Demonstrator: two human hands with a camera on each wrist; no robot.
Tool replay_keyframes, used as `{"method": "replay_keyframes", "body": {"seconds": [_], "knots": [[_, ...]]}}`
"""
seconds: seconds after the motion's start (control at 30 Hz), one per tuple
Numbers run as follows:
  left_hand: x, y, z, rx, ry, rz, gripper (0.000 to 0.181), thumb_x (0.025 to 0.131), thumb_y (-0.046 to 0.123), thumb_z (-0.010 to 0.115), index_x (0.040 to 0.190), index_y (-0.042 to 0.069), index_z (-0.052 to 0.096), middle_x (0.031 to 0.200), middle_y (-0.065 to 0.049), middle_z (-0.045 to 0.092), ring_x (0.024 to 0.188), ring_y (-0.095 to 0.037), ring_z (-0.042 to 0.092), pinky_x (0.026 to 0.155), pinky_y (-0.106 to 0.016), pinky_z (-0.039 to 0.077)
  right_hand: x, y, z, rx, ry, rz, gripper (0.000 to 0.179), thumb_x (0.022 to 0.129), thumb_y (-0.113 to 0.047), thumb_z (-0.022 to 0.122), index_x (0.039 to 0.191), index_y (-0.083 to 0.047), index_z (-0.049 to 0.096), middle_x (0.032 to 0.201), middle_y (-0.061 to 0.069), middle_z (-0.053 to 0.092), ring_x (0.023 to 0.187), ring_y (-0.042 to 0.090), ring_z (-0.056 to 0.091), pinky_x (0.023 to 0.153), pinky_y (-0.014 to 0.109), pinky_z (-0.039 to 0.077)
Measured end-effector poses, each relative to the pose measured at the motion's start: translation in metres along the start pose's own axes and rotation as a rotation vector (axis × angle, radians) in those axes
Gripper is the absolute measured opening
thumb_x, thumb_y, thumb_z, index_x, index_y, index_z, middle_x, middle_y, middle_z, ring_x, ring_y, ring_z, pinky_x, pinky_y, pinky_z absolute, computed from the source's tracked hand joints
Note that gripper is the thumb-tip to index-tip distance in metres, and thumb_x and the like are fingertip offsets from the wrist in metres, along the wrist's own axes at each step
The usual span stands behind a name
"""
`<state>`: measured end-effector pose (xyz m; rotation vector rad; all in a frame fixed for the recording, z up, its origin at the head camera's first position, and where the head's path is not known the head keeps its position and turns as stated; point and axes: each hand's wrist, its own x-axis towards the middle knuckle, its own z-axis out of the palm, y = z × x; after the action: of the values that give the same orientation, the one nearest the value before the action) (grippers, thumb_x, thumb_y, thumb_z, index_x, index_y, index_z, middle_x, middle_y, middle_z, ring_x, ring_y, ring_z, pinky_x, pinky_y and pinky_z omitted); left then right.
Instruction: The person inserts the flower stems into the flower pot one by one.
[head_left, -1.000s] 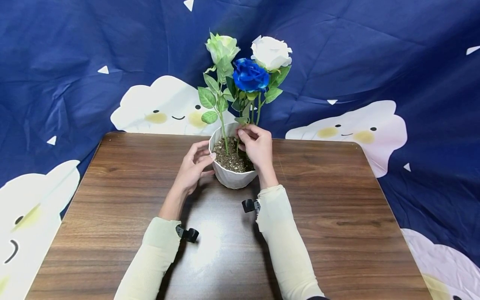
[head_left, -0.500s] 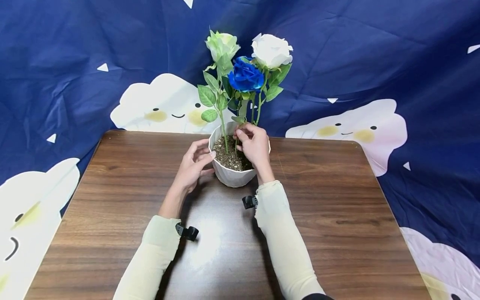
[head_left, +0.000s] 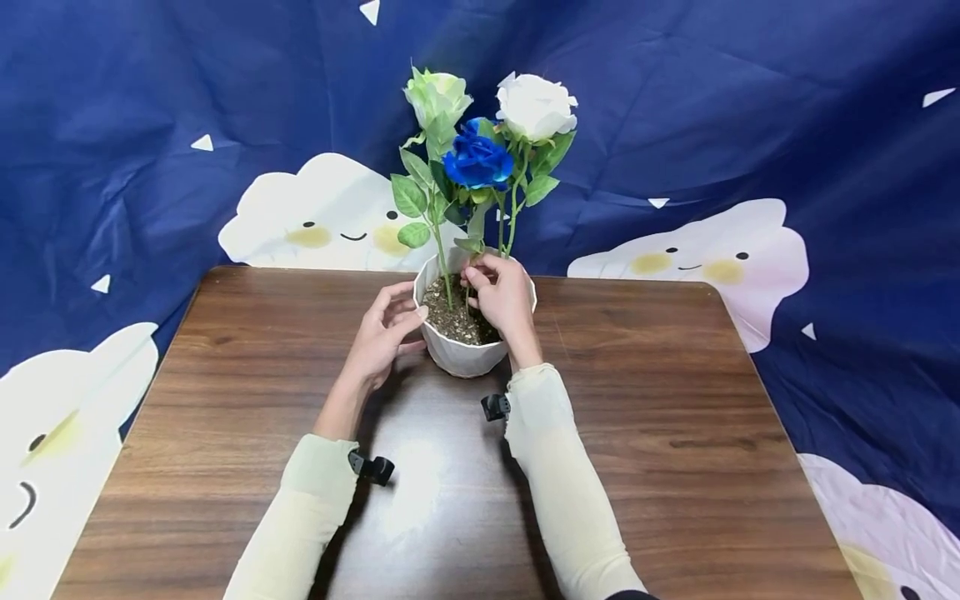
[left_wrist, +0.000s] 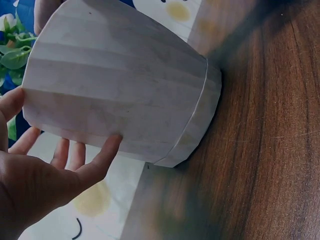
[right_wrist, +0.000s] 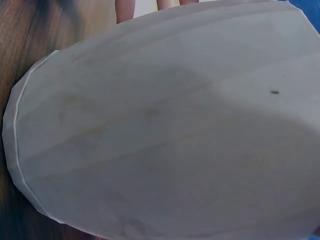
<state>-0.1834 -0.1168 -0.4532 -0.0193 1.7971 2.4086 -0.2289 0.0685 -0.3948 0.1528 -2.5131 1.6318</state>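
A white faceted flower pot (head_left: 461, 358) filled with dark soil (head_left: 453, 325) stands upright near the table's far edge. My right hand (head_left: 506, 298) reaches over the pot and pinches the lower stem of a blue rose (head_left: 478, 160) just above the soil. Where that stem ends is hard to see. On the pot's left side, my left hand (head_left: 380, 337) rests its spread fingers against the outer wall, thumb near the rim; the left wrist view shows these fingers (left_wrist: 102, 160) touching the wall. In the right wrist view the pot wall (right_wrist: 160, 130) hides the right hand.
A pale green rose (head_left: 437, 100) stands in the soil on the left, a white rose (head_left: 536, 107) behind on the right. The brown wooden table (head_left: 637, 450) reaches back to a dark blue cloth (head_left: 675, 100) printed with smiling clouds.
The blue rose has moved left, between the green and white ones, with my right hand shifting slightly left along with it. My left hand has stayed at the pot.
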Motion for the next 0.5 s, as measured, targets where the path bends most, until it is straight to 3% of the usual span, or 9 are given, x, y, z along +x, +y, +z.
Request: {"method": "replay_keyframes", "body": {"seconds": [0.2, 0.33, 0.5], "knots": [[-0.002, 0.0, -0.003, -0.011, 0.004, -0.004, 0.055, 0.097, 0.005, 0.064, 0.147, 0.008, 0.043, 0.122, -0.01, 0.048, 0.104, -0.02, 0.057, 0.093, -0.06, 0.056, -0.003, 0.0, 0.003, 0.044, 0.011, 0.011, 0.013, 0.095, 0.0, 0.067, 0.106, 0.006, 0.071, 0.096, 0.02, 0.074, 0.089, 0.038, 0.072, 0.07, 0.044, 0.065], [-0.004, 0.0, -0.004, 0.009, 0.017, -0.01, 0.055, 0.097, 0.007, 0.065, 0.147, 0.009, 0.044, 0.124, -0.011, 0.049, 0.107, -0.021, 0.056, 0.096, -0.061, 0.054, -0.009, -0.004, -0.001, -0.014, 0.059, -0.029, 0.021, 0.094, -0.003, 0.069, 0.115, 0.0, 0.071, 0.102, 0.011, 0.076, 0.092, 0.027, 0.074, 0.078, 0.038, 0.063], [-0.009, -0.002, -0.009, 0.111, 0.069, 0.017, 0.052, 0.098, 0.012, 0.067, 0.146, 0.009, 0.047, 0.13, -0.014, 0.051, 0.11, -0.021, 0.056, 0.1, -0.063, 0.051, -0.023, -0.009, -0.016, -0.055, 0.097, -0.128, 0.019, 0.094, -0.003, 0.071, 0.113, -0.002, 0.073, 0.105, 0.009, 0.076, 0.095, 0.02, 0.073, 0.085, 0.031, 0.06]]}}
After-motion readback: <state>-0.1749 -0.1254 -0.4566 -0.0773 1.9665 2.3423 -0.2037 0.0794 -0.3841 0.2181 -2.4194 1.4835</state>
